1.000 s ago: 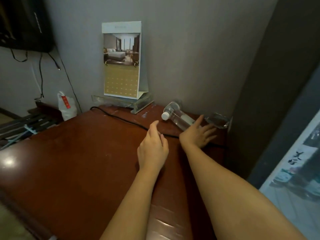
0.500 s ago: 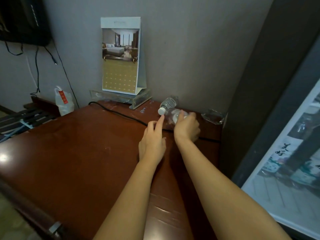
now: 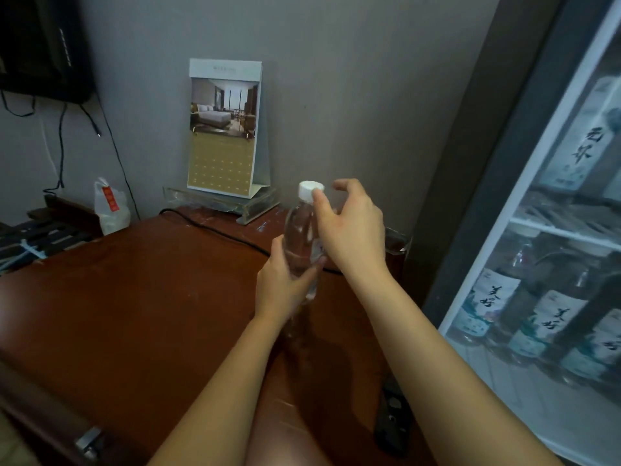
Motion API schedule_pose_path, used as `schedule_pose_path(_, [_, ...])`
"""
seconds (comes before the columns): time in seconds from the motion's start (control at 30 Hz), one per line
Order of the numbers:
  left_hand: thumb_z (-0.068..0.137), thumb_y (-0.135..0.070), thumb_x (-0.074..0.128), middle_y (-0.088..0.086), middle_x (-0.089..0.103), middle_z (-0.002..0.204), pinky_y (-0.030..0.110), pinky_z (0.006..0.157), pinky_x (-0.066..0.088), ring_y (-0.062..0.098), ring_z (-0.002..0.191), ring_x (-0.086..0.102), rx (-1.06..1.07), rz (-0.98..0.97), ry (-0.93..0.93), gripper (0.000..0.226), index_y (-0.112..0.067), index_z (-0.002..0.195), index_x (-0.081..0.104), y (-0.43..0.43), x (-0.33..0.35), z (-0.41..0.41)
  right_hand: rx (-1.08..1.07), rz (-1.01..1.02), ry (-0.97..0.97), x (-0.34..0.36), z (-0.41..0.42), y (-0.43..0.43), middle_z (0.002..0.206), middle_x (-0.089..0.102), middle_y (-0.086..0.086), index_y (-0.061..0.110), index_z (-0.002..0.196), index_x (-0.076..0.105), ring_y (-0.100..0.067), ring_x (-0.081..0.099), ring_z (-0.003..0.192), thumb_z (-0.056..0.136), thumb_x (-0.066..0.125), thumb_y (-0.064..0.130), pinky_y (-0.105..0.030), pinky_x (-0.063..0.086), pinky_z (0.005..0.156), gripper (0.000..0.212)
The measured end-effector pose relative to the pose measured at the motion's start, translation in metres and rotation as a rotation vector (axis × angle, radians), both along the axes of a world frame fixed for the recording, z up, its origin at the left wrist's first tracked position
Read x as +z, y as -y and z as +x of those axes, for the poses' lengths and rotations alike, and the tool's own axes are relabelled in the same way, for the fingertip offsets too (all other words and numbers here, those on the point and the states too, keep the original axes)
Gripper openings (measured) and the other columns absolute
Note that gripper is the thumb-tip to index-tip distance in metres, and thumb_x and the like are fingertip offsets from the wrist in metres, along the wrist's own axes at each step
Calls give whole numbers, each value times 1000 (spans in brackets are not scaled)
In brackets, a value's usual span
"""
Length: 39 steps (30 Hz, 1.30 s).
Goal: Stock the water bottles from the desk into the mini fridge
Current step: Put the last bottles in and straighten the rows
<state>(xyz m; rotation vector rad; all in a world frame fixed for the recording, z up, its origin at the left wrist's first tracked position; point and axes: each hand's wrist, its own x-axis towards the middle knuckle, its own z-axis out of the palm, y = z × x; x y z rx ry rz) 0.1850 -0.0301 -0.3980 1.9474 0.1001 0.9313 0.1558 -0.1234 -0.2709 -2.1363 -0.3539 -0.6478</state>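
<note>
Over the desk (image 3: 134,314), left hand (image 3: 280,287) around water bottle (image 3: 299,237), right hand (image 3: 353,230) half-open, thumb at cap (image 3: 309,190).

Left hand (image 3: 284,285) in a grip, right hand (image 3: 353,227) loose-fingered above.

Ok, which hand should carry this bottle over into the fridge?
Right, probably. The mini fridge stands on the person's right, and the right hand is at the neck of the water bottle, on that side. The left hand grips its body but would have to cross. The right must close on it first.
</note>
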Motion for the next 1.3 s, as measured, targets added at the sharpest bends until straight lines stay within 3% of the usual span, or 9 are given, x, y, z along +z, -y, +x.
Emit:
schedule_pose_path(0.13, [88,-27,59,-2,69,86,17,57,50,14,79,70,-431,-733,-32,12,-20,97,58,9,6,-2,8,-19,-84,-22,-9,17,109,63,-9,17,129,44,-26,59,103,93,47,34,-34,47,85,39])
schedule_pose_path(0.33, [92,-44,42,1,72,72,21,52,52,12,62,68,-646,-955,-294,37,-14,94,64,5,5,-14,82,-47,-447,-83,-19,19,141,40,-15,20,145,26,-35,38,129,96,40,40,-40,32,106,55])
schedule_pose_path(0.43, [94,-41,40,1,72,71,21,53,52,12,61,68,-605,-850,-332,37,-14,92,65,11,8,-23,205,117,-504,-90,-30,24,136,47,-10,30,142,32,-30,47,124,93,42,48,-45,39,105,53])
schedule_pose_path(0.57, [95,-45,34,4,73,82,25,61,54,14,72,69,-584,-714,-302,42,-15,100,64,20,11,-47,435,402,-526,-79,-54,40,112,66,4,44,118,47,-13,66,99,92,54,28,-33,54,89,31])
schedule_pose_path(0.77, [90,-59,32,14,64,90,42,74,48,26,81,60,-529,-460,-115,56,-11,103,57,28,35,-111,683,534,-523,-67,-99,71,107,69,6,53,124,39,-9,67,96,85,64,18,-23,56,76,58])
schedule_pose_path(0.87, [89,-50,23,1,63,79,41,68,50,14,70,61,-462,-173,-65,41,-23,93,55,34,53,-140,703,588,-516,-61,-121,87,106,70,0,43,134,39,-13,68,95,82,66,14,-24,56,74,65])
schedule_pose_path(1.0, [86,-62,17,-3,65,77,34,65,52,8,69,63,-458,74,-30,53,-25,98,54,50,72,-166,684,618,-458,-55,-148,109,102,71,-2,37,137,39,-19,68,97,73,69,19,-35,57,80,74])
schedule_pose_path(1.13, [84,-64,14,4,68,79,40,64,52,12,69,65,-445,232,4,67,-16,105,54,78,91,-177,638,620,-348,-39,-166,142,99,72,1,38,135,40,-16,69,92,69,70,21,-26,56,69,75])
schedule_pose_path(1.3, [91,-57,17,-2,67,79,45,64,52,14,71,65,-459,326,94,53,-19,109,50,127,119,-180,481,537,-170,-11,-180,187,95,70,5,50,125,38,-8,68,84,81,67,10,-18,53,64,66])
